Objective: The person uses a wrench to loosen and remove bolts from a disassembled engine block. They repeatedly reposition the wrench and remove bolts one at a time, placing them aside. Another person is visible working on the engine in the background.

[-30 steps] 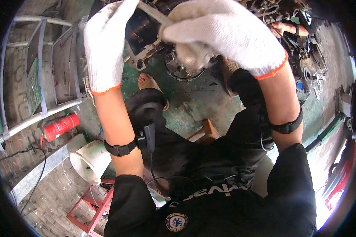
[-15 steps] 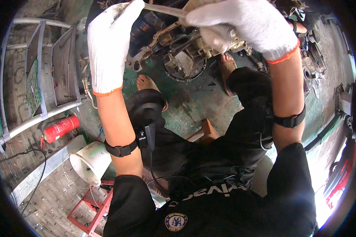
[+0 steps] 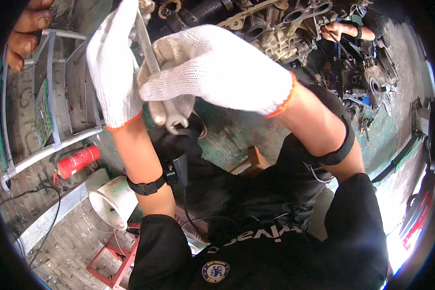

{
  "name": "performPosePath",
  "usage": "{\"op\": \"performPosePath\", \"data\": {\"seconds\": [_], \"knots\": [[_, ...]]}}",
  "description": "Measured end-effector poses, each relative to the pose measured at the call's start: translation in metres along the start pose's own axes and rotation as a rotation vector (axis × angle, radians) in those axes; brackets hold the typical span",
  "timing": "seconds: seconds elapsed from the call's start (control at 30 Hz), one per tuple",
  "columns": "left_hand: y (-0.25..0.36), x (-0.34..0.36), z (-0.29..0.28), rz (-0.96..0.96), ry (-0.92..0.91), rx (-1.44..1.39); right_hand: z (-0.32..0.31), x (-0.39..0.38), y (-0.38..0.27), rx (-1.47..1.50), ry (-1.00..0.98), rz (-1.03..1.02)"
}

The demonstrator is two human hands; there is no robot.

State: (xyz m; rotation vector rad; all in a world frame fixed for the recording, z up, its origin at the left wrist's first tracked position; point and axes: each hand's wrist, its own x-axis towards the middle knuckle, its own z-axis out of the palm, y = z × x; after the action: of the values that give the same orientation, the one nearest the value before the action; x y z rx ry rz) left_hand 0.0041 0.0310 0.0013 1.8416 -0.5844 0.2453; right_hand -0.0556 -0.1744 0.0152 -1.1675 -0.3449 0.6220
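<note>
A silver wrench slants down between my gloved hands, its open jaw at the lower end. My right hand, in a white knit glove with an orange cuff, is closed around its lower half, and the jaw sticks out below the fingers. Beside the wrench's upper end, my left hand, gloved alike, is closed against it; its fingertips are partly cut off by the top edge. Beyond my hands lies a greasy metal engine block with round bores.
Another person's hand works among dark parts at the upper right. Someone's bare fingers show at upper left. To the left are a metal frame rack, a red fire extinguisher and a white bucket. Loose parts lie at right.
The wrench has swung from nearly level to steeply slanted. My right hand has moved down and left with it. Another person's fingers have appeared at upper left, and the view has shifted.
</note>
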Motion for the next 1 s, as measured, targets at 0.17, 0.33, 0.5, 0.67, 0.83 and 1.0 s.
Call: {"op": "performPosePath", "data": {"seconds": [0.17, 0.33, 0.5, 0.67, 0.83, 1.0], "knots": [[0.002, -0.009, 0.013, -0.15, 0.189, 0.264, -0.019, -0.015, -0.054, -0.389, 0.152, 0.183], [0.011, -0.002, 0.03, -0.347, 0.208, 0.227, -0.026, -0.015, -0.08, -0.559, 0.443, 0.349], [0.017, -0.001, 0.032, -0.356, 0.156, 0.268, -0.03, -0.022, -0.077, -0.549, 0.451, 0.228], [0.022, -0.001, 0.032, -0.342, 0.114, 0.359, -0.035, -0.02, -0.078, -0.55, 0.533, 0.287], [0.021, 0.0, 0.04, -0.341, 0.172, 0.305, -0.035, -0.022, -0.081, -0.626, 0.601, 0.286], [0.016, 0.0, 0.042, -0.311, 0.154, 0.269, -0.047, -0.031, -0.079, -0.611, 0.469, 0.298]]}}
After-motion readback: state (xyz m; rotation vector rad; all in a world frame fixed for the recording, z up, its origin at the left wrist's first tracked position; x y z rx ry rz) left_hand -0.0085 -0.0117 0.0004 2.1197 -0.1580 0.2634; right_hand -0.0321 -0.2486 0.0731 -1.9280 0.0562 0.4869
